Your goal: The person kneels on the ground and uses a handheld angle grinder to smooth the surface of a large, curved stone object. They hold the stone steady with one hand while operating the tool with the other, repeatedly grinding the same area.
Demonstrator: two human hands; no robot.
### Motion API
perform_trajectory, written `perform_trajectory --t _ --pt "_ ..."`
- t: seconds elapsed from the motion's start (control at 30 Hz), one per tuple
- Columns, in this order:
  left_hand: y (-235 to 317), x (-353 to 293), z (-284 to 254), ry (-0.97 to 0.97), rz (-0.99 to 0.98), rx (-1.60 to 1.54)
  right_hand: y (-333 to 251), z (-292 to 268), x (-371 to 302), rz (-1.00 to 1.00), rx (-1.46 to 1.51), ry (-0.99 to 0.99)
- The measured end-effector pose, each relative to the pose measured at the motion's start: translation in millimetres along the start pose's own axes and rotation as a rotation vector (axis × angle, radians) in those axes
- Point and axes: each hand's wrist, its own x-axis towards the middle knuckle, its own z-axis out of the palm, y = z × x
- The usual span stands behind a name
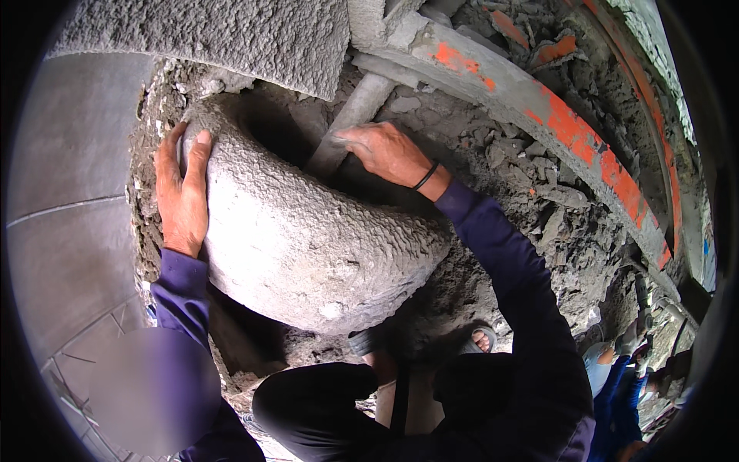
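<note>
Two bare hands of mine are at work here: my left hand (183, 189) lies over the left end of the bowl (308, 239), thumb apart from the fingers, palm against its rough grey side. The bowl rests by the left edge of the rubble (546, 204), its hollow on the side away from me. My right hand (385, 150) is above that hollow, fingers curled in, next to a grey bar (360, 112) (whether they grip it, I cannot tell). A black band (425, 175) circles that wrist. Along the rubble's far right edge curves a frame (577, 131) with flaking orange paint; over its far left corner sits a coarse grey slab (215, 35).
</note>
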Motion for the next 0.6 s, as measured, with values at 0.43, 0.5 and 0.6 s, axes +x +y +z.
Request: perform_trajectory --t 0.43,0.5,0.6 --pt "4.4 -0.3 -6.4 0.007 0.002 0.144 59.1 -26.2 -99.9 0.297 -0.417 -0.351" --pt "7.8 3.5 -1.2 0.008 0.037 0.137 107.5 -32.5 -132.3 0.383 -0.368 -0.452" --pt "1.7 -1.9 0.9 0.005 0.041 0.119 106.7 -44.9 -104.9 0.465 -0.451 -0.735"
